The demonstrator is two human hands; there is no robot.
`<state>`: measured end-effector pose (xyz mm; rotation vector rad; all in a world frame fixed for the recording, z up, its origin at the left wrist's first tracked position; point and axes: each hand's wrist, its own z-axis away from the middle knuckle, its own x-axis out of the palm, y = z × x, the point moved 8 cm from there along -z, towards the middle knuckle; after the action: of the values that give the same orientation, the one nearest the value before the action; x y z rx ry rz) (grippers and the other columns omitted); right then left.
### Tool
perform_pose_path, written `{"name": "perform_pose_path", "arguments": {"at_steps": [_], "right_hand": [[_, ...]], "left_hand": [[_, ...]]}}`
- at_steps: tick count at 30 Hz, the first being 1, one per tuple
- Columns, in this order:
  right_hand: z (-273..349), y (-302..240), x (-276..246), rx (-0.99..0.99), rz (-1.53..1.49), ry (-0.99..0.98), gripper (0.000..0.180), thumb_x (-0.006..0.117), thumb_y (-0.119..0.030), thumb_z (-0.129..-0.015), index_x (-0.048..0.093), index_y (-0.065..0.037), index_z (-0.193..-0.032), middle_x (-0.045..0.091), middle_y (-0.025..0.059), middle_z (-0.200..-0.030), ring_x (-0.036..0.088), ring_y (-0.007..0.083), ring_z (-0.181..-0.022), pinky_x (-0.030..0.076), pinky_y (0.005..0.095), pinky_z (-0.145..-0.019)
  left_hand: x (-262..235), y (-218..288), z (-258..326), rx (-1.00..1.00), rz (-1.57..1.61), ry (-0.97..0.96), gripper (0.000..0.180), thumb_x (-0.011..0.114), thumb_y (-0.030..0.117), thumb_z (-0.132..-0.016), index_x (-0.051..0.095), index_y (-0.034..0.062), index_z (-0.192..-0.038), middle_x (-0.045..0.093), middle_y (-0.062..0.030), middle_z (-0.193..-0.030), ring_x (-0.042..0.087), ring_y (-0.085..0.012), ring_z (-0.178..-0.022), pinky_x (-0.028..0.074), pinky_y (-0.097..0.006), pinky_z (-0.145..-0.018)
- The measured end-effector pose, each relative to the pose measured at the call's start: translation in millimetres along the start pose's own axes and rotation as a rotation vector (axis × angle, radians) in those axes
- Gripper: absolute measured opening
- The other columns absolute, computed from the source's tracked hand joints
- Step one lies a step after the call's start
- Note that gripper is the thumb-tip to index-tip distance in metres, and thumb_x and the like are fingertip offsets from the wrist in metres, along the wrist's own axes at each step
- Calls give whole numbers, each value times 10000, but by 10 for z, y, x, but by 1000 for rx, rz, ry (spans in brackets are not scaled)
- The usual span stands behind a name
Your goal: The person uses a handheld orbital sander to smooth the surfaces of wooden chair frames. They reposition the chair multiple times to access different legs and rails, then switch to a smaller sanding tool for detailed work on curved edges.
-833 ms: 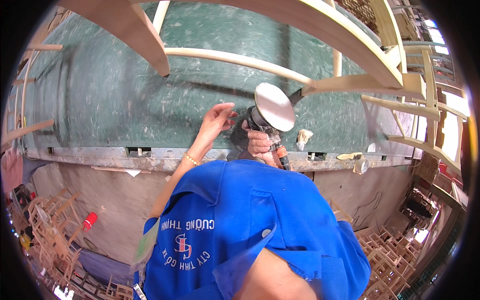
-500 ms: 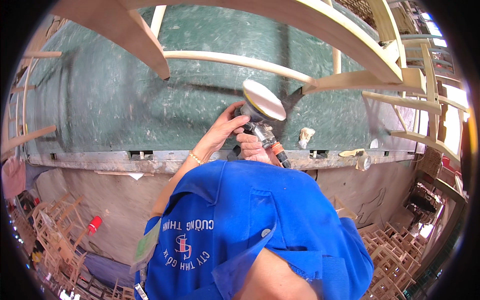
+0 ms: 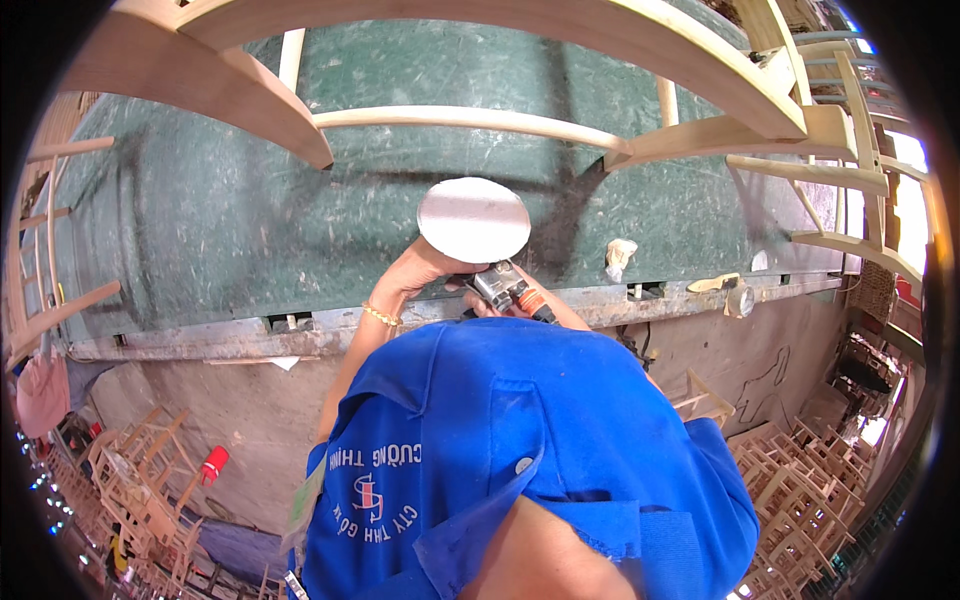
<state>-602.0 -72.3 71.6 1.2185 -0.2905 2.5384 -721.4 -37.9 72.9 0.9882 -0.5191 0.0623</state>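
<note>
I hold a hand sander over the front edge of a green worktable (image 3: 200,220). Its round pale disc (image 3: 473,220) is turned up toward me. My left hand (image 3: 425,272), with a gold bracelet on the wrist, grips the sander's head just under the disc. My right hand (image 3: 480,305) is closed around the grey and orange tool body (image 3: 508,288) and is largely hidden by my blue shirt. An unfinished wooden chair frame (image 3: 470,118) lies on the table beyond the disc.
A crumpled rag (image 3: 620,255) and a small round part (image 3: 740,298) lie near the table's metal front edge (image 3: 200,340). More chair frames (image 3: 850,170) stand at the right. Stacked wooden frames (image 3: 140,480) and a red can (image 3: 212,463) are on the floor.
The sander has come down and left, and its disc has tipped to face me. My left hand moved from the table surface onto the sander's head.
</note>
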Motion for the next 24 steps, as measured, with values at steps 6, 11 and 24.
{"name": "perform_pose_path", "arguments": {"at_steps": [6, 11, 24], "right_hand": [[312, -362, -83, -164, 643, 382, 415, 580, -313, -944, 590, 43, -1155, 647, 130, -1002, 627, 133, -745, 532, 275, -581], [288, -526, 23, -403, 1288, 424, 361, 640, -320, -914, 634, 32, -995, 642, 70, -808, 601, 103, -624, 482, 250, -484], [227, -416, -28, -329, 1078, 183, 270, 623, -155, -937, 630, 20, -1142, 647, 15, -941, 574, 56, -818, 479, 231, -730]], "left_hand": [[-66, 37, 136, 94, -21, 191, 567, 855, 152, -692, 619, -5, -1182, 670, -85, -1083, 626, -156, -985, 520, -283, -828], [-99, -41, 127, 38, -31, 183, 539, 822, 174, -731, 604, -29, -1181, 671, -102, -1064, 660, -146, -895, 559, -265, -686], [-172, -157, 142, 13, -9, 155, 588, 841, 150, -704, 601, -27, -1211, 664, -106, -1120, 626, -157, -997, 504, -284, -847]]}}
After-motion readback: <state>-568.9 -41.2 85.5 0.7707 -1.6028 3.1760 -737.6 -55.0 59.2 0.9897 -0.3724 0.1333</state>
